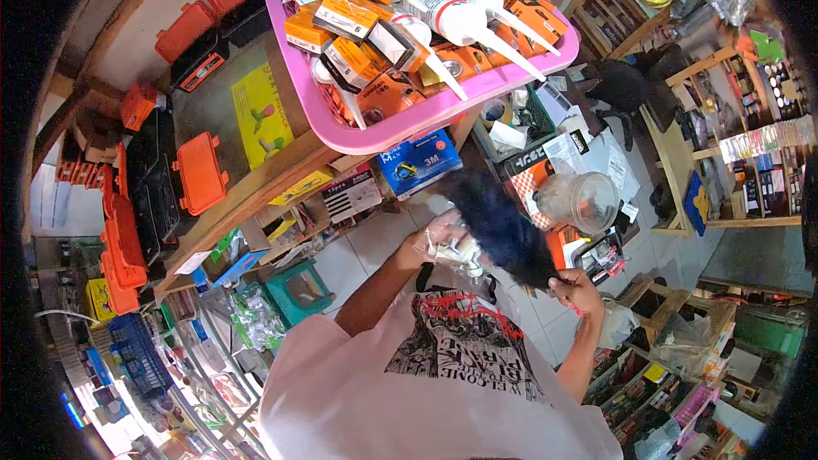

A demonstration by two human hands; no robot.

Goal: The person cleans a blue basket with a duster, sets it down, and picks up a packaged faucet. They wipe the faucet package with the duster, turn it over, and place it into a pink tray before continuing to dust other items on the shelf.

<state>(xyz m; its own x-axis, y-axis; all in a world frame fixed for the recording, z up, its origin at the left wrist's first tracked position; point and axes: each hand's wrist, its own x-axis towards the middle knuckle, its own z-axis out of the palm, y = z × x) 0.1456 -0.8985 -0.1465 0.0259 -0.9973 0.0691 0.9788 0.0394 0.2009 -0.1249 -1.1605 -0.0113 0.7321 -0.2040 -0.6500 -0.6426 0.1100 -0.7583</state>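
My right hand is closed round the handle end of a black feather duster. The duster slants up and left, its feathers blurred and overlapping the package beside it. My left hand is closed on a clear plastic bag with white pieces inside, held in front of my chest. Part of the left fingers is hidden behind the bag. Above both hands stands a pink basket, heaped with white-nozzled sealant tubes and small orange and black boxes.
A blue 3M box sits under the basket's edge. To the right are a clear plastic tub and papers. Orange-lidded cases line the wooden shelf at left. A green container stands low at left. Stocked wooden racks fill the right side.
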